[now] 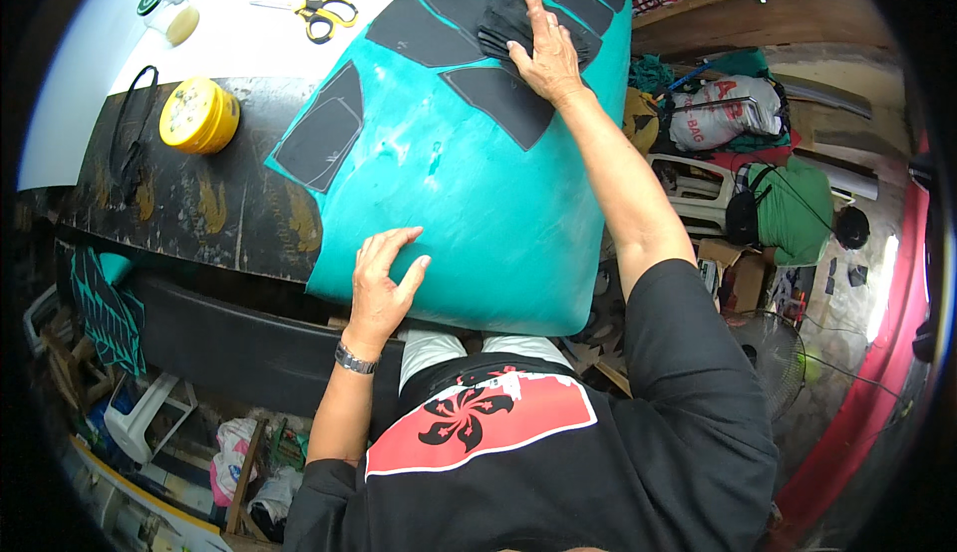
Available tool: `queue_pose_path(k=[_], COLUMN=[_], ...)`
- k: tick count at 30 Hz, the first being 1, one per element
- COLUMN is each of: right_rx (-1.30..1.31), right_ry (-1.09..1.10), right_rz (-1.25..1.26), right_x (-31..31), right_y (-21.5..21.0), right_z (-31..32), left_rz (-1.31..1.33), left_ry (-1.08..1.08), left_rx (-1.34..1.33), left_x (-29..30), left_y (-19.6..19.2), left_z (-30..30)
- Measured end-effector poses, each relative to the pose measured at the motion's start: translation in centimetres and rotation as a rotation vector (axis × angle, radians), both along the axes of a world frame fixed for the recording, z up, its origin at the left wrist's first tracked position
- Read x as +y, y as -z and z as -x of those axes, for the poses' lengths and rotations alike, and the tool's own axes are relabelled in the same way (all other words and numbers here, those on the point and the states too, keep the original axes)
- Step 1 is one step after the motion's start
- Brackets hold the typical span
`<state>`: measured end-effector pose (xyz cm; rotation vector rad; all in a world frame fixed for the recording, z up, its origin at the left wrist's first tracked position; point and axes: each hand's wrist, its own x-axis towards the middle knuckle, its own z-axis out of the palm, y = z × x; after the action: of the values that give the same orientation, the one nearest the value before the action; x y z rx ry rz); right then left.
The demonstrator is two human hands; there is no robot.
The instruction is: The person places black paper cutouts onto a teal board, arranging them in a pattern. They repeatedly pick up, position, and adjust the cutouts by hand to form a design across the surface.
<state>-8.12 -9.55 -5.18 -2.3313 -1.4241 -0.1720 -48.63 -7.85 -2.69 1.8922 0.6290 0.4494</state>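
Note:
A teal sheet [478, 223] covers much of the table and droops over its near edge. Dark grey cut panels [419, 30] lie on its far part, and one separate panel [321, 131] rests at its left edge. My right hand [550, 58] presses a bunched black cloth [505, 25] onto the panels, its fingers over the cloth. Nearer to me, my left hand [381, 275] is over the sheet's near left part, empty with fingers apart; whether it touches the sheet I cannot tell.
To the left are a yellow round tub [199, 116], a black strap [132, 143], yellow-handled scissors [321, 21] and a jar with a green lid [167, 13]. A standing fan [768, 363], a white plastic chair [688, 193] and a filled sack [726, 113] stand at right.

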Motion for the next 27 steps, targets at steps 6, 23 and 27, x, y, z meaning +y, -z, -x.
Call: queue_pose_path(k=[6, 23, 27], right_rx=[0.227, -0.004, 0.087], right_ry=[0.038, -0.262, -0.312], right_rz=[-0.019, -0.318, -0.365], right_x=[-0.2, -0.7, -0.8], right_y=[-1.5, 1.3, 1.6], right_z=[-1.7, -5.4, -5.9], left_rz=[-0.103, -0.382, -0.480], left_ry=[0.080, -0.119, -0.174], left_rx=[-0.073, -0.223, -0.079], left_x=[-0.3, 3.6, 2.8], left_y=[-0.7, 3.9, 5.7], left_z=[-4.8, -32.2, -32.5])
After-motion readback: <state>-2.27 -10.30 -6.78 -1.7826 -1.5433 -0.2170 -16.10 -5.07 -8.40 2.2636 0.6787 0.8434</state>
